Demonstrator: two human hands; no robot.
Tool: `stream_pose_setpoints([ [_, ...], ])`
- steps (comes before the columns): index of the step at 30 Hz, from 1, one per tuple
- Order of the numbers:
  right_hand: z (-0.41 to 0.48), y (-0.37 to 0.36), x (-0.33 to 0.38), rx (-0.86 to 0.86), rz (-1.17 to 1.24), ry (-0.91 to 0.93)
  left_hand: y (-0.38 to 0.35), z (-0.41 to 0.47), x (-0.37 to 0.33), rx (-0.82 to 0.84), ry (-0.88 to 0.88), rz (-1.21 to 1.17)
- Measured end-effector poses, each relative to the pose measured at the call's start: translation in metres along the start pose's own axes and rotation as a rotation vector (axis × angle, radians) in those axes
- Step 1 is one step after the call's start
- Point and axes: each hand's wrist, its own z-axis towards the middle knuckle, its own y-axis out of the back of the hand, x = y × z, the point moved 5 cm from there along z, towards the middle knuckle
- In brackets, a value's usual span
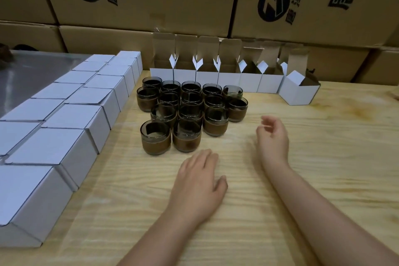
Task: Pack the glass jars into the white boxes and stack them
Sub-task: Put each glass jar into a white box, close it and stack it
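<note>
The left grip (197, 181) lies flat and released on the desk (323, 157); the right grip (273, 136), loosely curled and empty, is blurred. Rear glass jars (191, 87) overlap.

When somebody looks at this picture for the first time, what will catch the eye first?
A tight cluster of dark glass jars stands in the middle of the wooden table. Rows of closed white boxes lie to its left, and open white boxes line up behind it. The left hand and right hand, both empty, are just in front.
</note>
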Motion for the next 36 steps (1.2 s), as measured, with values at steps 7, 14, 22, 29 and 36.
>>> stream_pose_setpoints([
  [7,0.154,0.033,-0.030,-0.084,-0.686,-0.188,-0.001,-0.001,0.003,-0.028,-0.005,0.008],
  [14,0.212,0.030,-0.025,-0.072,-0.837,-0.234,-0.002,0.000,0.002,0.012,0.000,0.037],
  [22,0.208,0.031,-0.014,-0.023,-0.829,-0.039,-0.001,-0.001,0.001,0.033,0.005,0.017],
  [29,0.133,0.027,-0.006,0.051,-0.762,0.125,0.000,0.000,0.001,0.040,0.019,-0.013],
  [36,0.019,0.022,0.019,0.039,-0.652,0.297,0.002,0.002,-0.003,0.109,0.048,-0.052],
])
